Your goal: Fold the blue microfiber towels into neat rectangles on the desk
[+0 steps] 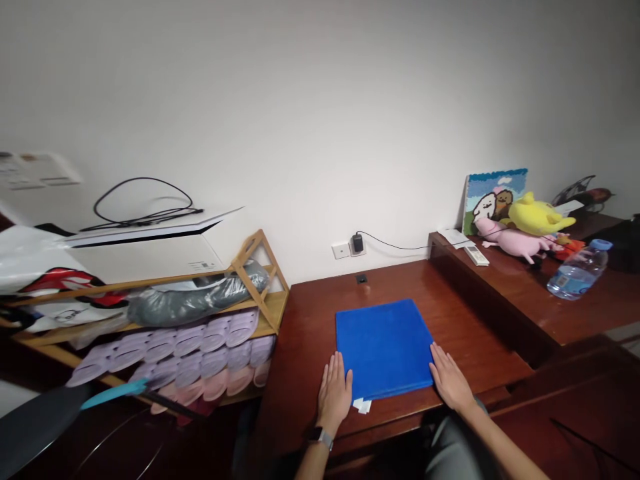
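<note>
A flat, folded blue cloth lies on the reddish-brown wooden desk, with white tags sticking out at its near left corner. My left hand rests flat along the cloth's left edge, fingers stretched out and pointing away from me. A watch is on that wrist. On the opposite side, my right hand lies flat with its fingertips touching the cloth's right edge. Neither hand grips anything.
A raised desk section on the right bears a water bottle, a white remote, plush toys and a picture. Leftward stands a wooden rack with purple and pink slippers. A black plug sits in the wall.
</note>
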Demonstrator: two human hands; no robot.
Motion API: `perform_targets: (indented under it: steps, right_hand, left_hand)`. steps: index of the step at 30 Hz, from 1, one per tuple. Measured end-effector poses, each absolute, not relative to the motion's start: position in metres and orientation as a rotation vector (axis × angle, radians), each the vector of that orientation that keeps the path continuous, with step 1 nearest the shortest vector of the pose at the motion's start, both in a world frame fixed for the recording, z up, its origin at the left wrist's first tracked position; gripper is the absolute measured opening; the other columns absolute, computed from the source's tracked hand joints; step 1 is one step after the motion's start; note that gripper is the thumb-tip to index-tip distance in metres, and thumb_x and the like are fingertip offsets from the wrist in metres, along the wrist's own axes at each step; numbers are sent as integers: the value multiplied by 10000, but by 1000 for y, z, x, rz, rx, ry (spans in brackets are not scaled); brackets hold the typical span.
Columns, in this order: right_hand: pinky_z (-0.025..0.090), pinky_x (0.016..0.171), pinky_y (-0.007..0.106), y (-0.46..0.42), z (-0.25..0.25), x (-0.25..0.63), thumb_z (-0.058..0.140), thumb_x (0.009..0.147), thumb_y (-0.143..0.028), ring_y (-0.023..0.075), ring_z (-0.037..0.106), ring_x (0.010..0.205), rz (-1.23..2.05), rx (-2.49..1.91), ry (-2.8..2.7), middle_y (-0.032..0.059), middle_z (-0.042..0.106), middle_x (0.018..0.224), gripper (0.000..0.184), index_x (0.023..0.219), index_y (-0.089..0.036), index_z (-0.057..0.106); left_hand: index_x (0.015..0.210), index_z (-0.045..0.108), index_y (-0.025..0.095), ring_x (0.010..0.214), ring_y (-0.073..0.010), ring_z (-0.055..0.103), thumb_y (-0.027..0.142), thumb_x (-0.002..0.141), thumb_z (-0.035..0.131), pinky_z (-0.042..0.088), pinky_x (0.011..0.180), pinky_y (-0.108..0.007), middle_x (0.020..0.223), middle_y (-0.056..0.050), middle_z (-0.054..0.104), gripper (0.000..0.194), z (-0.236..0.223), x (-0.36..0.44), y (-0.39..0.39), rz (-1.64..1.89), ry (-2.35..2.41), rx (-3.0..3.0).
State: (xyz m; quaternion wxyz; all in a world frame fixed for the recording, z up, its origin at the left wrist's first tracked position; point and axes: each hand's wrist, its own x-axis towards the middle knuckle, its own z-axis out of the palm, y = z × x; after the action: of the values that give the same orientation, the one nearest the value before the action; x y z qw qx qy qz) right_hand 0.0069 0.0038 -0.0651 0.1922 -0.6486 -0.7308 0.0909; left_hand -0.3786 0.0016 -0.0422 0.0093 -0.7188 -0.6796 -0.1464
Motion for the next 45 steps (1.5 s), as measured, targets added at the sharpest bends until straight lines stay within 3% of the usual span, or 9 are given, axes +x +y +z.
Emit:
perform_targets:
  steps: [5, 10, 18, 24, 29, 35, 39, 45]
  right_hand:
    - [259, 1288, 495, 27, -48, 7, 227, 1052, -483, 272, 369, 1536, 237, -1893, -2066, 113, 440, 1631, 676, 1583, -129, 451]
    - [222, 1297, 459, 79, -22, -9, 193, 1061, -465, 240, 281, 1573, 266, -1814, -2163, 97, 333, 1686, 674, 1625, -137, 364]
    - [212, 1294, 466, 100, -58, -12, 177, 1064, -469, 233, 199, 1594, 317, -1854, -2140, 82, 282, 1709, 673, 1651, -161, 296]
    - [191, 1301, 454, 98, -53, -11, 170, 1062, -465, 227, 182, 1599, 353, -1852, -2141, 92, 258, 1716, 689, 1654, -127, 272]
    - [194, 1300, 463, 99, -55, -9, 165, 1057, -445, 223, 185, 1600, 355, -1848, -2161, 85, 272, 1715, 680, 1656, -141, 273]
    - [203, 1298, 466, 99, -64, -8, 139, 1060, -499, 230, 219, 1593, 321, -1835, -2127, 72, 285, 1712, 697, 1657, -168, 283]
    - [217, 1293, 463, 98, -67, -8, 148, 1056, -494, 238, 237, 1588, 296, -1847, -2129, 80, 303, 1705, 701, 1647, -153, 311]
    - [245, 1281, 481, 125, -42, -10, 178, 1050, -478, 270, 375, 1533, 310, -1913, -2169, 128, 421, 1647, 696, 1589, -122, 438]
  left_hand:
    - [1658, 236, 128, 1568, -229, 296, 438, 1094, 200, 294, 1289, -466, 1688, -104, 331, 645, -43, -373, -3, -466, -2114, -2240]
    - [1653, 260, 138, 1568, -229, 297, 453, 1095, 197, 289, 1290, -464, 1690, -92, 332, 644, -41, -371, -3, -470, -2122, -2247]
    - [1679, 117, 206, 1551, -258, 341, 419, 1094, 246, 331, 1270, -503, 1681, -77, 355, 637, -37, -371, 0, -491, -2045, -2217]
    - [1659, 246, 177, 1579, -239, 271, 418, 1098, 229, 287, 1292, -484, 1694, -80, 333, 610, 3, -249, 52, -548, -1746, -2541]
    - [1629, 335, 143, 1578, -217, 275, 503, 1088, 200, 241, 1308, -439, 1681, -99, 357, 664, -3, -175, 92, -465, -1754, -2752]
    - [1657, 261, 156, 1586, -271, 244, 413, 1068, 270, 228, 1304, -503, 1689, -109, 331, 642, -22, -284, 92, -403, -2134, -2369]
    - [1651, 275, 133, 1571, -248, 291, 339, 1074, 188, 259, 1290, -476, 1688, -120, 334, 619, -29, -356, 82, -413, -2213, -2218]
    - [1657, 258, 152, 1562, -240, 309, 340, 1079, 172, 282, 1280, -495, 1681, -116, 344, 614, -43, -366, 81, -499, -2183, -2215]
